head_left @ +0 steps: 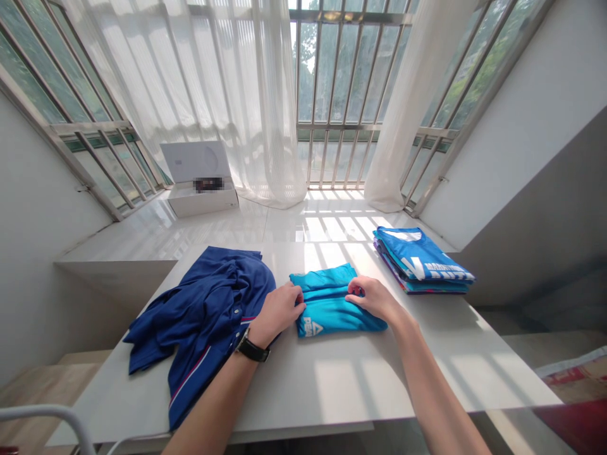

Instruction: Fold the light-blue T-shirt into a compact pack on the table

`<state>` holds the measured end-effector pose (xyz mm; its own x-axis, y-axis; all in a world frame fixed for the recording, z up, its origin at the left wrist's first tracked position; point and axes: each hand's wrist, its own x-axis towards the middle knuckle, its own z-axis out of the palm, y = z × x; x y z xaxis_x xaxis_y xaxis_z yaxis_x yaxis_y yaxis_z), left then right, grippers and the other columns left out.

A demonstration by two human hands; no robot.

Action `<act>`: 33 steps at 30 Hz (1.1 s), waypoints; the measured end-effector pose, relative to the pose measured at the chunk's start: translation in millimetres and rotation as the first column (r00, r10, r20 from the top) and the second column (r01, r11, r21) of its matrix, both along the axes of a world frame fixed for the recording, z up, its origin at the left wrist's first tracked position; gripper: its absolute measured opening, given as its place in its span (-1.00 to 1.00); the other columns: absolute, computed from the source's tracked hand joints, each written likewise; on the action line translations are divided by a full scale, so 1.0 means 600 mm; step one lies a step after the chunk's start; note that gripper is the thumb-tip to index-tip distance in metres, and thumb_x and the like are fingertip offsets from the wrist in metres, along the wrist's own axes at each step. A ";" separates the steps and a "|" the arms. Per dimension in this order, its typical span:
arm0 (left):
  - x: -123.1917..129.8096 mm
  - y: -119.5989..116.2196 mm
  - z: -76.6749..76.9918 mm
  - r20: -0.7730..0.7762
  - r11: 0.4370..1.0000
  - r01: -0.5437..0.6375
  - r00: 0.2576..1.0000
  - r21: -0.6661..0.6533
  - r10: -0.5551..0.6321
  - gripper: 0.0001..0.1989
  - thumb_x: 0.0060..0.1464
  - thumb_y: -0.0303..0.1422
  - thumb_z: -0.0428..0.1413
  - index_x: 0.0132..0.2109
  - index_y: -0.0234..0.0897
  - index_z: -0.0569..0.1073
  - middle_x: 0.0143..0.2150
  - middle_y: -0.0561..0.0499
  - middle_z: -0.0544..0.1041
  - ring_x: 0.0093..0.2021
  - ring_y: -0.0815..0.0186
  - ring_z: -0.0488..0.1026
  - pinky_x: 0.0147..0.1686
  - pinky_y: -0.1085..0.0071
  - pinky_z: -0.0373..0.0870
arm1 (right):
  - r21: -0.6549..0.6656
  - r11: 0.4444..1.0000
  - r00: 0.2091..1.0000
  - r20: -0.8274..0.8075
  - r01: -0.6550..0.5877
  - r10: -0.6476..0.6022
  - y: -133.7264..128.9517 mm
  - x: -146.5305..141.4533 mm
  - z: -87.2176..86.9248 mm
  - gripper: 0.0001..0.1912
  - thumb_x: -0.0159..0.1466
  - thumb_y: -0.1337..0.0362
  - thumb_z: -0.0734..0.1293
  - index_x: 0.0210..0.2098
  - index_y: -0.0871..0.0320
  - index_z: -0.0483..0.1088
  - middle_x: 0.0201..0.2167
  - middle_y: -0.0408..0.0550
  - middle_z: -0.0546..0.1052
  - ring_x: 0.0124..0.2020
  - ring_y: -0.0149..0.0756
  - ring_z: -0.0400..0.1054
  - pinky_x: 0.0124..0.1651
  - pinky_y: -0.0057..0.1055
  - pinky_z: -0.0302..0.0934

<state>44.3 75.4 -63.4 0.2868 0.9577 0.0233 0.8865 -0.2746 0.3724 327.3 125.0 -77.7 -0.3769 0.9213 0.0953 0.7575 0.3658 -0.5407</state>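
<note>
A folded turquoise shirt [339, 316] with a white logo at its lower left lies on the white table [303, 385]. My left hand [279, 309], with a black watch on the wrist, pinches its left edge. At its right side my right hand [372, 296] has thumb and fingers curled together on the fabric. A dark blue shirt [203, 303] with buttons and a striped edge lies loosely spread to the left, partly behind my left forearm. On the right stands a stack of folded shirts [422, 256], a blue one with white print on top.
An open white box [203, 199] sits on the window ledge [265, 224] at the back left. Sheer white curtains [270, 114] hang before the barred window. A curved pale tube [52, 412] shows at the lower left corner.
</note>
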 end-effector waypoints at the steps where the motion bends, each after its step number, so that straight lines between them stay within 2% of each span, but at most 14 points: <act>1: -0.001 0.000 0.001 -0.006 1.000 -0.004 1.000 0.008 0.004 -0.93 0.19 -0.37 0.11 -0.24 -0.19 0.51 -0.20 0.00 0.52 -0.24 0.24 0.51 -0.30 0.43 0.34 | 0.024 1.000 1.000 -0.014 -0.005 0.006 0.001 -0.001 0.000 -0.87 0.22 0.18 0.35 -0.35 0.10 0.47 -0.36 -0.11 0.51 -0.32 -0.28 0.39 -0.20 -0.38 0.23; 6: 0.008 0.000 0.007 0.009 0.994 0.053 0.998 0.095 -0.054 -0.88 0.21 -0.43 0.10 -0.13 -0.19 0.50 -0.15 -0.01 0.51 -0.18 0.24 0.48 -0.21 0.40 0.38 | 0.227 0.973 0.995 -0.096 0.040 -0.018 0.003 -0.028 -0.011 -0.83 0.33 0.23 0.25 -0.26 0.09 0.47 -0.25 -0.04 0.53 -0.19 -0.21 0.41 -0.09 -0.31 0.28; 11: 0.034 -0.011 -0.003 -0.126 0.958 0.204 0.975 0.199 -0.182 -0.82 0.32 -0.32 0.04 -0.08 -0.24 0.51 -0.11 -0.10 0.54 -0.08 0.10 0.45 -0.09 0.22 0.38 | 0.342 0.934 0.995 0.033 -0.100 0.094 0.011 -0.052 -0.038 -0.84 0.33 0.22 0.33 -0.12 0.10 0.49 -0.15 0.02 0.53 -0.12 -0.15 0.39 0.01 -0.23 0.30; 15: 0.049 -0.023 -0.011 -0.230 0.949 0.248 0.952 0.193 -0.201 -0.74 0.37 -0.32 -0.03 -0.18 -0.29 0.52 -0.18 -0.16 0.55 -0.13 0.07 0.47 -0.15 0.18 0.37 | 0.416 0.902 0.989 0.139 -0.112 0.058 0.018 -0.062 -0.053 -0.84 0.35 0.27 0.32 -0.11 0.07 0.52 -0.12 0.03 0.54 -0.11 -0.12 0.38 0.03 -0.18 0.28; 19: 0.057 -0.030 -0.010 -0.264 0.953 0.243 0.945 0.183 -0.190 -0.71 0.38 -0.37 -0.09 -0.19 -0.32 0.51 -0.21 -0.19 0.55 -0.18 0.08 0.48 -0.19 0.19 0.36 | 0.439 0.886 0.982 0.174 -0.147 0.076 0.020 -0.068 -0.051 -0.80 0.41 0.29 0.25 -0.20 0.07 0.54 -0.19 -0.01 0.56 -0.14 -0.14 0.36 0.01 -0.21 0.23; 25: 0.056 -0.029 -0.008 -0.229 0.966 0.197 0.961 0.166 -0.157 -0.72 0.37 -0.35 -0.06 -0.21 -0.31 0.51 -0.23 -0.16 0.57 -0.19 0.08 0.51 -0.22 0.22 0.37 | 0.504 0.851 0.989 0.079 -0.148 0.126 0.000 -0.062 -0.024 -0.77 0.43 0.32 0.19 -0.16 0.10 0.49 -0.17 0.02 0.55 -0.13 -0.16 0.33 -0.01 -0.22 0.21; 30: 0.051 -0.027 0.002 -0.216 0.974 0.179 0.965 0.138 -0.147 -0.79 0.34 -0.34 0.00 -0.21 -0.28 0.49 -0.24 -0.11 0.56 -0.21 0.11 0.51 -0.22 0.26 0.37 | 0.413 0.888 0.979 0.100 -0.203 0.178 -0.008 -0.057 -0.027 -0.83 0.39 0.36 0.25 -0.22 0.10 0.50 -0.22 -0.02 0.55 -0.16 -0.16 0.34 -0.04 -0.21 0.24; 33: 0.045 -0.028 0.011 -0.214 0.984 0.088 0.975 0.158 -0.053 -0.85 0.28 -0.28 0.09 -0.15 -0.27 0.47 -0.18 -0.11 0.53 -0.16 0.11 0.49 -0.20 0.28 0.38 | 0.367 0.906 0.978 0.085 -0.210 0.192 -0.007 -0.058 -0.035 -0.83 0.39 0.37 0.26 -0.20 0.10 0.50 -0.22 -0.03 0.54 -0.17 -0.18 0.35 -0.04 -0.22 0.26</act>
<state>71.4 58.7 -56.9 0.3685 0.9228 0.1121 0.9159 -0.3811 0.1262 292.5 121.1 -98.7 -0.5623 0.7267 0.3946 0.6678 0.6805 -0.3018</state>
